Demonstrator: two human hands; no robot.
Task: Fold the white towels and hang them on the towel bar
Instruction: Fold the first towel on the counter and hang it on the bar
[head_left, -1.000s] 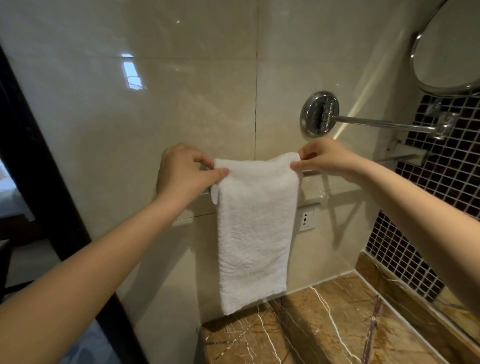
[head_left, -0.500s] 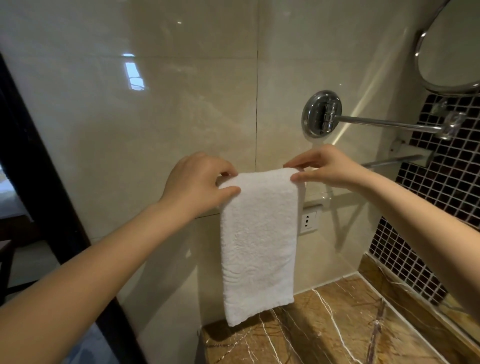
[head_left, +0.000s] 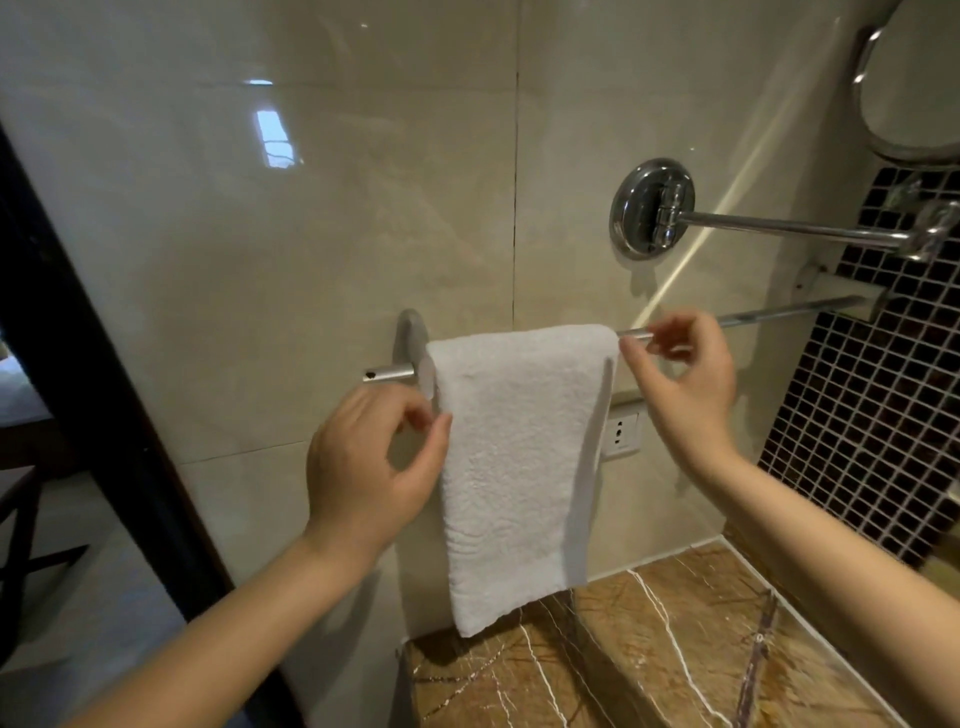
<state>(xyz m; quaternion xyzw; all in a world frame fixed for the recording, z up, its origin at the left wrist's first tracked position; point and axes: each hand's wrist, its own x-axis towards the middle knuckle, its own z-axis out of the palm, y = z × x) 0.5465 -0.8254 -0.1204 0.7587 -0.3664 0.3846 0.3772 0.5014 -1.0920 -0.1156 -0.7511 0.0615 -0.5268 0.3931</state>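
The towel (head_left: 519, 457) hangs folded over the bar (head_left: 779, 314), near the bar's left end, just right of the bracket (head_left: 410, 338). Its long axis runs straight down, with the fold on top across the bar and the narrow lower edge pointing at the desk (head_left: 649, 665); whether that edge touches the marble I cannot tell. The bar runs crosswise to it, left to right along the wall, rising slightly toward the right in this view.

The left hand (head_left: 363, 467) is beside the towel's left edge, below the bar. Its fingers are loosely curled and grasp nothing, and the thumb tip just touches the edge. The right hand (head_left: 685, 384) is at the towel's upper right corner, released, with fingers relaxed and spread over the bar and the thumb tip just beside the corner.

A socket (head_left: 621, 434) sits on the wall just right of the towel. A mirror (head_left: 914, 83) on a chrome arm (head_left: 779, 228) is above the bar.
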